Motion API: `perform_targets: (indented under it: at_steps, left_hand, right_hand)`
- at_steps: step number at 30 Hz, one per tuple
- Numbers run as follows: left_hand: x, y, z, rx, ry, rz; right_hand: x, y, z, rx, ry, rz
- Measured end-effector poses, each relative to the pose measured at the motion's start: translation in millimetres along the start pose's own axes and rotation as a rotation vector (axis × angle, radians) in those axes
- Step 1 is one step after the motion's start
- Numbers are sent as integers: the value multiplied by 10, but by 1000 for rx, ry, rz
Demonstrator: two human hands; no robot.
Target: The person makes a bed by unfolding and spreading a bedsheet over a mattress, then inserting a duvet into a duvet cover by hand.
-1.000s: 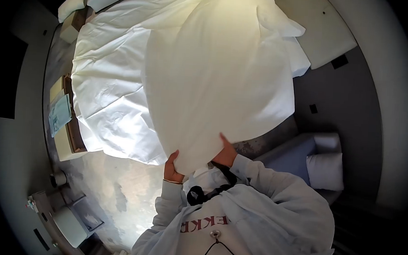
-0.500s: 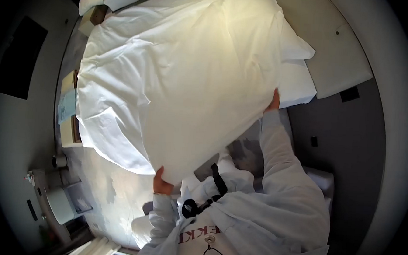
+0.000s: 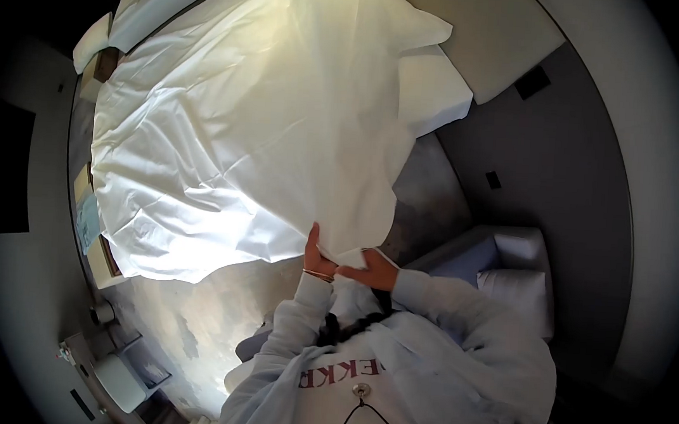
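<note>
A large white bed sheet (image 3: 281, 154) lies wrinkled over the bed, its near edge drawn up toward my body. My left hand (image 3: 318, 259) grips that edge, thumb pointing up along the cloth. Close beside it on the right, my right hand (image 3: 378, 272) is closed on the same edge, a small fold of cloth showing between the two. The fingers of both hands are partly hidden. To the right of my hands, a corner of the sheet hangs loose. A bare white mattress corner (image 3: 440, 94) shows at the upper right.
A padded headboard (image 3: 482, 34) stands beyond the bed at upper right. An armchair (image 3: 520, 250) with a pillow (image 3: 515, 294) sits right of me. At left are boxes with a light-blue item (image 3: 88, 224), and a white chair (image 3: 121, 381) lower down. Patterned carpet (image 3: 192, 327) covers the floor.
My right hand has moved left and down, bringing its part of the sheet edge next to my left hand. The view has shifted, and the armchair now shows more fully.
</note>
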State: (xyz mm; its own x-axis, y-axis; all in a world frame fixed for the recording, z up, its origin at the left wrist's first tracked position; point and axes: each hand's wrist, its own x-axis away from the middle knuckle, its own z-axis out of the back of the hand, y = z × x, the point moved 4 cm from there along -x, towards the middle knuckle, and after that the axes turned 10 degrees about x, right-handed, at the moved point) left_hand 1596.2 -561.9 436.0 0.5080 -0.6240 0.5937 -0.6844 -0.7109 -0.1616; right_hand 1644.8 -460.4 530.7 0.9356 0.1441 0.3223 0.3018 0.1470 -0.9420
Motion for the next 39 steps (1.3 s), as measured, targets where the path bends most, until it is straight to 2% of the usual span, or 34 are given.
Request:
perform_targets:
  at_steps: [1, 2, 4, 5, 6, 7, 10, 12, 14, 16, 18, 19, 20, 21, 22, 23, 24, 25, 26, 28, 30, 31, 32, 33, 34, 35, 36, 38, 39]
  left_hand:
    - [-4, -49, 9, 10, 3, -58]
    - [-2, -78, 11, 19, 7, -115]
    - [109, 13, -159, -14, -9, -123]
    - [175, 53, -294, -34, -45, -54]
    - [246, 38, -425, -55, -81, 15]
    - [331, -46, -510, -14, -62, 26]
    - [558, -249, -630, 46, -149, 31]
    - [549, -398, -624, 48, -119, -1]
    - [401, -642, -566, -82, -132, -78]
    - [274, -901, -742, -111, -155, -151]
    - [147, -1092, -927, 123, -71, -26]
    - [111, -1056, -1031, -70, -121, -126]
    - [79, -1021, -1133, -258, -154, -235]
    - [19, -981, -1185, -91, -135, -181]
    - [-32, -976, -1213, 76, -116, -125]
    - [56, -1007, -1366, 46, -137, -196]
    - [-1, -950, -1391, 59, -149, -196]
    - [34, -875, -1394, 145, -183, -250]
    - [85, -773, -1385, 231, -215, -305]
    - [25, -364, -1011, 323, -164, -350]
    - [80, 54, -619, 333, -171, -492]
    - [181, 135, -513, 172, -47, -692]
    - [246, 284, -255, -149, 22, -897]
    - [323, 421, -1, -450, 156, -1102]
    - [319, 501, 172, -126, 99, -936]
    - [325, 567, 343, 227, 82, -789]
    - [398, 600, 426, 226, 92, -788]
    - [597, 614, 654, 175, 196, -926]
    - [675, 551, 736, 215, 237, -949]
  right_hand:
    - [123, 139, 46, -116, 123, -90]
    - [144, 265, 96, -116, 122, -88]
    - [142, 491, 169, -417, 109, -308]
    - [163, 552, 139, -725, 132, -573]
    - [181, 593, 160, -724, 131, -571]
    - [154, 620, 150, -1093, 40, -373]
    - [-148, 788, 152, -1658, -262, -235]
    - [-532, 895, 487, -1413, 56, -192]
    - [-784, 851, 1015, -1328, 211, -116]
    - [-1039, 425, 1572, -1237, 312, -33]
    - [-1270, 23, 2236, -1124, 304, 115]
    - [-1231, -407, 2481, -1120, 317, 151]
    - [-1129, -799, 2649, -1115, 330, 187]
    - [-894, -950, 2793, -665, 552, 520]
    - [-623, -947, 2924, -555, 643, 564]
    - [-349, -944, 3053, -446, 740, 599]
    - [-101, -873, 3273, -698, 730, 358]
    - [324, -988, 3370, -816, 661, 496]
    - [768, -1222, 3440, -761, 714, 593]
    - [1314, -1404, 3441, -841, 823, 543]
    - [1519, -1238, 3436, -828, 905, 525]
    - [1598, -1116, 3470, -821, 987, 513]
    - [1630, -930, 3557, -814, 986, 507]
    - [1708, -634, 3678, -648, 1192, 452]
    - [1781, -357, 3765, -471, 1386, 391]
    - [1807, -101, 3787, -493, 1480, 323]
    - [1830, 172, 3801, -514, 1574, 253]
    - [1989, 1050, 3891, -488, 1767, -315]
    - [2103, 1496, 3918, -512, 1806, -494]
